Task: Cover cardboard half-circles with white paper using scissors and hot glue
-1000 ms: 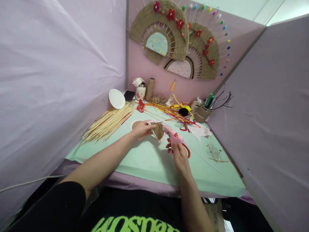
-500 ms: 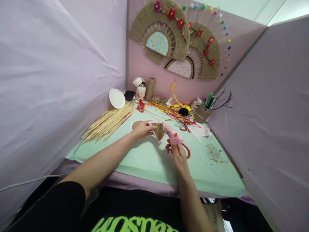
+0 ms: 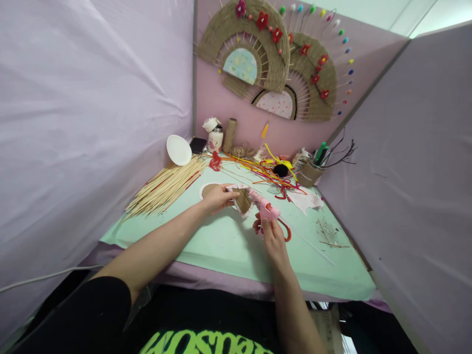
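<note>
My left hand (image 3: 219, 197) pinches a piece of brown cardboard (image 3: 244, 200) with white, pink-spotted covering folded over its edges, held up above the table. Wrapped round the handle of a pink hot glue gun (image 3: 264, 206) is my right hand (image 3: 271, 232). The gun's nozzle meets the cardboard's right-hand edge; whether it touches cannot be made out. A clear glue stick (image 3: 309, 243) trails from the back of the gun. Red scissor handles (image 3: 285, 230) show behind my right hand. Left of my left hand lies a second brown cardboard piece (image 3: 209, 190) with a white border, partly hidden.
Thin wooden sticks (image 3: 162, 189) lie spread at the left beside a white bowl (image 3: 179, 150). Coloured pipe cleaners (image 3: 265, 172) cover the back. A pot with twigs and markers (image 3: 310, 173) stands back right, above twig scraps (image 3: 330, 233). Woven fans (image 3: 275, 46) hang on the back wall.
Both hands, the cardboard piece and the glue gun stay almost where they were. Only a very slight shift of the whole view shows.
</note>
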The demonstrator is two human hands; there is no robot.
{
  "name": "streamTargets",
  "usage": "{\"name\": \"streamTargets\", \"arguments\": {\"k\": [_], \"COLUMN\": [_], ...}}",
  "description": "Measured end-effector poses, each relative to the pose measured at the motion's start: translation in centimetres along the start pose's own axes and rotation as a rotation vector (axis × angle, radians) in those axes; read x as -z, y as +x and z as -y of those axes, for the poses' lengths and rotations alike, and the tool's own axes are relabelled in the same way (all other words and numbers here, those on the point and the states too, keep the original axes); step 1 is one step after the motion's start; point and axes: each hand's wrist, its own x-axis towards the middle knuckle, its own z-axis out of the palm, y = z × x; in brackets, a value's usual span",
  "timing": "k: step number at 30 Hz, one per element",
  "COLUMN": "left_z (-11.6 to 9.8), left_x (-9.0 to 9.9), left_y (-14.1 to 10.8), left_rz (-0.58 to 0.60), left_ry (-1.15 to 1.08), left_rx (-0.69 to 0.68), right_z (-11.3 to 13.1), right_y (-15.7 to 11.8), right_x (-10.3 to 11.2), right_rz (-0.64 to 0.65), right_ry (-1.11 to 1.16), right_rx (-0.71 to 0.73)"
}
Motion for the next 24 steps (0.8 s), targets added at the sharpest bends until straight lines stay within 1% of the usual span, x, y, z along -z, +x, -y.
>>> {"name": "streamTargets", "arguments": {"k": [12, 18, 24], "left_z": [0.08, 0.37, 0.37], "left_x": [0.02, 0.35, 0.46], "left_y": [0.05, 0.35, 0.41], "left_rz": [-0.008, -0.041, -0.019], "left_ry": [0.002, -0.025, -0.038], "left_rx": [-0.015, -0.04, -0.062], "right_z": [-0.38, -0.41, -0.43], "right_y": [-0.04, -0.05, -0.08], "right_x": [0.02, 0.04, 0.05], "right_rz": [0.013, -0.003, -0.008], "right_ry": [-0.001, 0.002, -0.004], "right_rx": [-0.007, -0.005, -0.013]}}
